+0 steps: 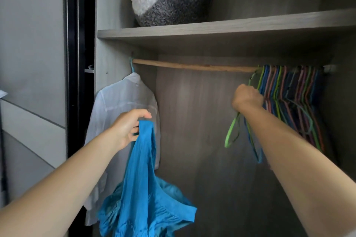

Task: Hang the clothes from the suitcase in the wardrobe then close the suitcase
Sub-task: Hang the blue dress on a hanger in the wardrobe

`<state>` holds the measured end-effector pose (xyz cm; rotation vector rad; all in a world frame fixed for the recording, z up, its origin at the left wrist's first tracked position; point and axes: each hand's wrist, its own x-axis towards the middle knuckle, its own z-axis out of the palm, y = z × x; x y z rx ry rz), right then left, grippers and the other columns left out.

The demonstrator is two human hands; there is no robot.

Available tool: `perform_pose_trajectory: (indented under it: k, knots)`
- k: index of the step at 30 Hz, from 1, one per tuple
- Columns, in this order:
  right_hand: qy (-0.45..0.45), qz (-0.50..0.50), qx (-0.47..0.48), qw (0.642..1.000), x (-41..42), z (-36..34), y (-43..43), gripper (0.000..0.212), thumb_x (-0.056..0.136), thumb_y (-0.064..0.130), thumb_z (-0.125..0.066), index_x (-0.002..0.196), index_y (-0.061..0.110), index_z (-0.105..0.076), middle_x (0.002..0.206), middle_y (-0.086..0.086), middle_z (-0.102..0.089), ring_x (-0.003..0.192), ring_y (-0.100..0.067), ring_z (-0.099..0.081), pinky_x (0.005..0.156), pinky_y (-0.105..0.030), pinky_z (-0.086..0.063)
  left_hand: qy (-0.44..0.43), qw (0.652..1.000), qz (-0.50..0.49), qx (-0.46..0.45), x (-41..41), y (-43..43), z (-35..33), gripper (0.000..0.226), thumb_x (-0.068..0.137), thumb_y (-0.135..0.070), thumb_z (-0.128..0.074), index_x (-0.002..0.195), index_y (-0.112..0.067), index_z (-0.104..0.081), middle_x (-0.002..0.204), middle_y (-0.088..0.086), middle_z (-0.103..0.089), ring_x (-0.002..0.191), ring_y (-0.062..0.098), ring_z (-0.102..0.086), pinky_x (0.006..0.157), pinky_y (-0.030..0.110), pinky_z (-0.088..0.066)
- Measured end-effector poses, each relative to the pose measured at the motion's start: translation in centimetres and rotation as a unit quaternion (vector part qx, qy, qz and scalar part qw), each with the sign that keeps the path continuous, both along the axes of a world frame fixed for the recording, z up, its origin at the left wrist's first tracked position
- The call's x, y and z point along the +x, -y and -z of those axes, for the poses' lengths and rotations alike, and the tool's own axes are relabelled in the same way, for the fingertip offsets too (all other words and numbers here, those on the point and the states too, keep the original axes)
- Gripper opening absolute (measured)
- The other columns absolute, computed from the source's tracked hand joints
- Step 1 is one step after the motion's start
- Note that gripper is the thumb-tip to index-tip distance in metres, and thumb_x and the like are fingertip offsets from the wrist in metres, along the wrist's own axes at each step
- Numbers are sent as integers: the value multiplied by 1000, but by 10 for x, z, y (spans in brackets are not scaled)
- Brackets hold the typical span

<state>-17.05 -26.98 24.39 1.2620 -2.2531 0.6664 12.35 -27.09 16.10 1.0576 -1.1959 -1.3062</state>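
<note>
Inside an open wardrobe, a wooden rail (192,66) runs left to right under a shelf (212,29). At the rail's left end a white shirt (123,106) hangs on a pale blue hanger.

Just in front of the shirt is the left hand (129,127). Its grip is a pinch, with thumb and fingers bunched on the top edge of a bright blue garment (142,188). The garment drops straight down from that pinch in a long, crumpled fall, so its long axis is vertical (the suitcase it belongs to is out of view).

The middle stretch of the rail is bare.

Towards the rail's right end is the right hand (247,99), its grip curled into a fist round a green hanger (232,132). The hanger's loop slants down and to the left below the wrist. A blue hanger seems to be caught in the same fist, though that is hard to tell. Whether the green hook is off the rail cannot be made out. To the right of the fist a packed bunch of coloured hangers (292,98) fills the right end of the rail.

The next step turns on the gap: the garment lies well to the left of the hanger and a little lower. It looks as if the hanger has to travel left to meet the garment's pinched top, or the garment has to travel right.
</note>
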Motion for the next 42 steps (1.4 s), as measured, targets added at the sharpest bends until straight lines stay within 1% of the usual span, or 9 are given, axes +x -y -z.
perform_pose_trajectory:
  k: [8, 12, 16, 21, 24, 26, 31, 33, 42]
  knots:
    - [210, -132, -152, 957, 29, 14, 21, 31, 92, 12, -52, 118, -4, -58, 121, -28, -61, 116, -41, -57, 92, -42, -48, -3, 999, -32, 5, 21, -9, 10, 30, 84, -9, -56, 112, -15, -65, 105, 10, -66, 92, 23, -63, 77, 32, -50]
    - [328, -230, -215, 891, 57, 58, 36, 18, 91, 12, -49, 91, -1, -62, 84, -23, -65, 82, -37, -67, 73, -40, -54, -33, 997, -66, 16, 38, -17, 17, 32, 82, -4, -54, 111, -12, -66, 105, 12, -65, 88, 23, -63, 76, 31, -51]
    - [386, -342, -288, 807, 99, 110, 15, 18, 88, 9, -61, 70, 9, -56, 55, -3, -46, 53, -13, -43, 53, -30, -32, -62, 993, -99, 25, 60, -26, 24, 25, 83, -2, -51, 98, -15, -66, 103, 11, -66, 85, 21, -64, 69, 30, -51]
    - [589, -302, -163, 732, 126, 138, 18, 39, 83, 42, -67, 68, 13, -47, 51, -5, -45, 42, -22, -42, 43, -28, -37, -107, 984, -142, 32, 87, -37, 31, 33, 85, 2, -40, 103, -12, -63, 100, 13, -67, 85, 21, -65, 78, 30, -52]
    - [573, -262, -143, 764, 137, 150, 17, 38, 83, 46, -62, 73, 11, -50, 66, -5, -48, 57, -23, -44, 55, -30, -36, -128, 977, -166, 37, 101, -47, 36, 44, 84, 10, -29, 109, -10, -59, 93, 10, -63, 78, 18, -62, 71, 25, -52]
    - [563, -305, -154, 753, 148, 154, 10, 35, 87, 32, -61, 62, 15, -43, 55, -1, -42, 52, -20, -38, 51, -27, -31, -134, 973, -183, 38, 112, -54, 39, 48, 83, 14, -27, 112, -9, -58, 90, 9, -63, 71, 16, -62, 59, 22, -53]
    - [685, -398, -193, 579, 170, 137, -23, 34, 91, 13, -53, 62, 20, -37, 40, 8, -24, 34, -8, -17, 36, -14, -13, -143, 980, -134, 36, 134, -73, 46, 42, 88, 15, -43, 118, -12, -54, 97, 10, -61, 54, 12, -68, 45, 19, -52]
    - [700, -425, -158, 552, 172, 128, -27, 31, 92, 16, -51, 63, 19, -40, 43, 8, -21, 34, -8, -14, 36, -13, -11, -109, 986, -125, 21, 139, -76, 50, 43, 86, 9, -57, 123, -12, -54, 91, 4, -63, 59, 8, -65, 46, 16, -50]
    - [615, -407, 24, 675, 161, 181, -34, 34, 90, 15, -62, 61, 11, -45, 43, 4, -21, 35, -10, -13, 36, -14, -12, -79, 972, -205, -87, 183, -99, 51, 28, 86, -9, -67, 114, -15, -68, 90, 5, -71, 68, 13, -66, 59, 22, -54]
